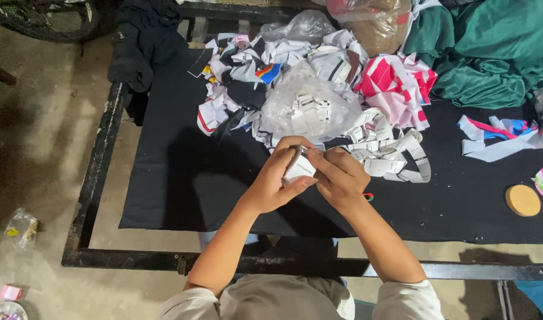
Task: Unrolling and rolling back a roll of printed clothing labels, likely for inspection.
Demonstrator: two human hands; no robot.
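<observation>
My left hand (275, 178) and my right hand (340, 178) meet over the black cloth (182, 178) on the table. Together they grip a small stack of white label strips (299, 168), pinched between the fingers of both hands. Just behind my hands lies a loose tangle of white printed label tape (390, 155). Further back sits a clear plastic bag (310, 106) holding more small white labels.
A heap of white, black and pink fabric scraps (319, 65) fills the back of the table. Green cloth (490, 53) lies at the back right, a round tan disc (522, 200) at the right. The black metal frame (94, 178) edges the table; litter lies on the floor.
</observation>
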